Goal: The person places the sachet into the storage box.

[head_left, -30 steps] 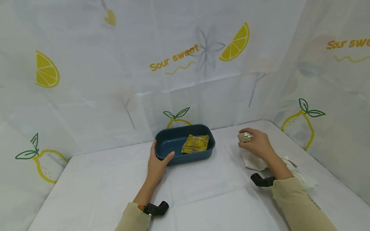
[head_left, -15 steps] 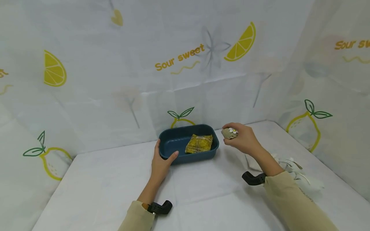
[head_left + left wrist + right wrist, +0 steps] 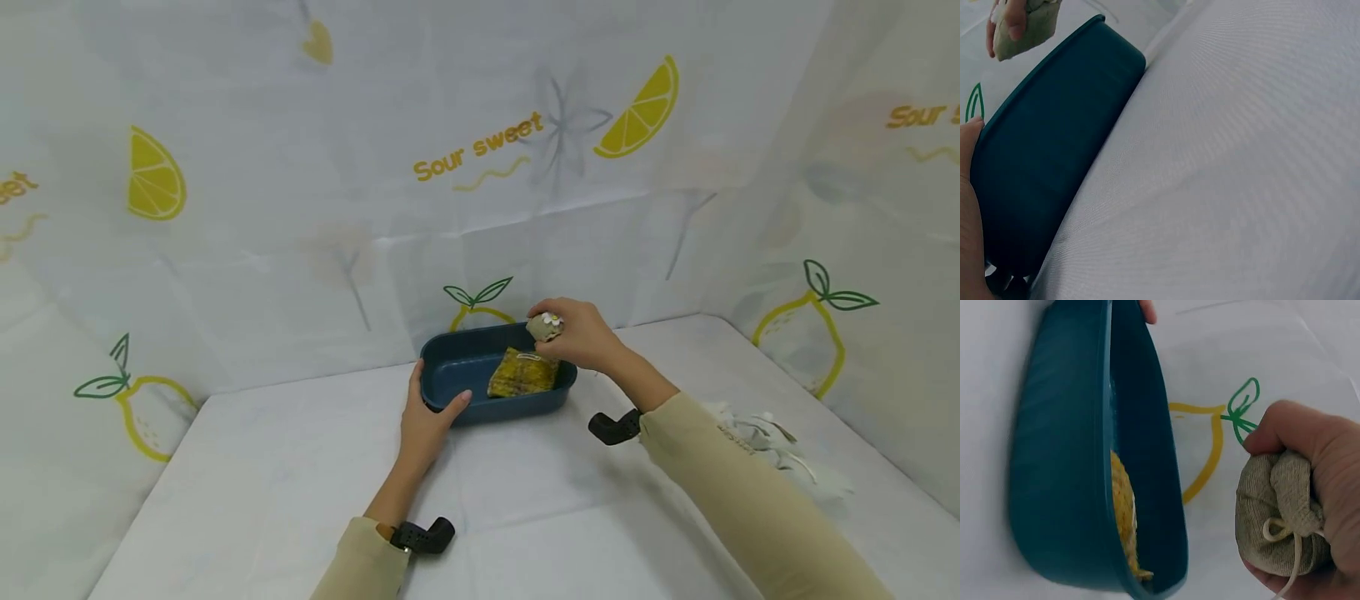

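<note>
A dark blue rectangular bin [image 3: 504, 410] stands on the white-covered table, against the back backdrop. My left hand [image 3: 424, 427] holds its left end, thumb over the front rim. Inside the bin's right half lies a yellow patterned fabric pouch [image 3: 517, 377]; the right wrist view shows only its edge [image 3: 1124, 506]. In my right hand [image 3: 591, 340] is a small grey-green cloth drawstring pouch [image 3: 542, 327] with a white flower on it. It is gripped between thumb and fingers above the bin's right back rim. A pale cord [image 3: 1297, 556] dangles from this pouch in the right wrist view.
Several white cloth pouches [image 3: 780, 457] lie on the right of the table, partly hidden by my right sleeve [image 3: 738, 475]. White backdrop sheets with lemon prints [image 3: 651, 108] rise behind and at both sides. A black wrist camera [image 3: 427, 537] juts from my left wrist.
My right hand has carried the grey-green pouch leftward from the right of the table to over the bin's right end. My left hand keeps its hold on the bin; the head view has turned slightly.
</note>
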`<control>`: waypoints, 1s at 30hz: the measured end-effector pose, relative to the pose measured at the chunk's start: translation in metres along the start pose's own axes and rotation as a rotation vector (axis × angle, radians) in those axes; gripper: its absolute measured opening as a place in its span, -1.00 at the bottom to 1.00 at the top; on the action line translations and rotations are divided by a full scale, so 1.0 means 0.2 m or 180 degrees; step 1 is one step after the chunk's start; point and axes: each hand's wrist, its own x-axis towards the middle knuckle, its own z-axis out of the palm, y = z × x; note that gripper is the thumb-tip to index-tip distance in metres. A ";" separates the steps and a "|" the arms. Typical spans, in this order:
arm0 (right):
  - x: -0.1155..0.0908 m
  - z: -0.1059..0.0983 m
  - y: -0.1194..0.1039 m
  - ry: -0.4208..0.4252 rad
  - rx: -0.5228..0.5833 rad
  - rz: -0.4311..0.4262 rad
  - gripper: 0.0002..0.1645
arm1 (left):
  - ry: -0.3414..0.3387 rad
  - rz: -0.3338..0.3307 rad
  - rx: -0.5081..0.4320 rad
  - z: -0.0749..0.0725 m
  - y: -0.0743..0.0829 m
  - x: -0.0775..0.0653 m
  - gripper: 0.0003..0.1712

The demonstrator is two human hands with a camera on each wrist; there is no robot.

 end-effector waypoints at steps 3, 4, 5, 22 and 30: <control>0.05 0.03 -0.02 -0.0072 0.0069 -0.0068 -0.45 | -0.0017 0.0005 -0.0013 0.01 0.00 0.00 0.16; 0.06 0.04 -0.02 -0.0100 0.0082 -0.0089 -0.45 | -0.0029 -0.0002 -0.0016 0.01 0.00 0.00 0.16; 0.07 0.05 -0.03 -0.0129 0.0089 -0.0119 -0.45 | -0.0032 -0.0009 -0.0007 0.01 0.00 0.00 0.16; 0.16 0.17 -0.09 -0.0349 0.0219 -0.0461 -0.48 | 0.0017 -0.0036 0.0002 0.01 0.02 0.01 0.17; 0.09 0.25 0.05 -0.0736 -0.0371 -0.0314 -0.44 | 0.0035 -0.0023 0.0024 0.00 0.00 0.01 0.16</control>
